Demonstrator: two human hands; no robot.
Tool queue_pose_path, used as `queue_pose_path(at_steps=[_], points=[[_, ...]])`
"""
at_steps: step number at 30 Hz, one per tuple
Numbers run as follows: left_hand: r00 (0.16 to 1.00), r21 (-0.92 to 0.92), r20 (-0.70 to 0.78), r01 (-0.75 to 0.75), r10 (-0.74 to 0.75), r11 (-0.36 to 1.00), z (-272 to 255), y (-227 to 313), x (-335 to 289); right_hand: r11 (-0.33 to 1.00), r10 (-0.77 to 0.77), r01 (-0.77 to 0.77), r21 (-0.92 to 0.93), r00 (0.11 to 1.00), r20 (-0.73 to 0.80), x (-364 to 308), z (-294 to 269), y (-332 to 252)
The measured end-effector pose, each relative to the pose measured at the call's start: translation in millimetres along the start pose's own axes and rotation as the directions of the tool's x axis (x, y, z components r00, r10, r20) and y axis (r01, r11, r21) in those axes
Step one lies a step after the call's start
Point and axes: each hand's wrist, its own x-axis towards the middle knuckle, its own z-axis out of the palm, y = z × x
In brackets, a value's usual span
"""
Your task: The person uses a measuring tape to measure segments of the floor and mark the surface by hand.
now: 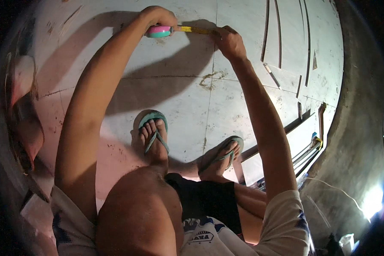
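Note:
A tape measure with a pink and teal case (159, 31) is in my left hand (160, 17), whose fingers wrap over its top. From the case a short length of yellow tape blade (195, 30) runs to the right. My right hand (229, 40) pinches the blade's far end between its fingers. Both arms stretch forward, and the blade lies level between the hands, above the pale tiled floor (175, 96). Part of the case is hidden behind my left fingers.
Several thin dark strips (279, 34) lie on the floor at the far right. Long bars (305, 155) are gathered near the wall (358, 128) at right. A bright lamp (373, 200) with a white cable (337, 187) shines at lower right. Red-and-white sacks (23, 81) stand at left.

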Motion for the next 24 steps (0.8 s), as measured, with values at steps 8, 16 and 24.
queue_pose_path(at_steps=[8, 16, 24], points=[[0.998, -0.196, 0.043, 0.043, -0.035, 0.98, -3, -2, 15, 0.996, -0.085, 0.086, -0.028, 0.995, 0.059, -2, 25, 56], [0.986, -0.194, 0.157, -0.026, 0.057, 0.981, -5, -18, 29, 0.978, -0.121, 0.139, -0.158, 0.986, 0.118, -3, 22, 29], [0.974, -0.184, 0.09, 0.221, -0.208, 0.958, -16, -2, 7, 0.909, -0.155, 0.191, -0.37, 0.98, 0.126, -4, 18, 11]])
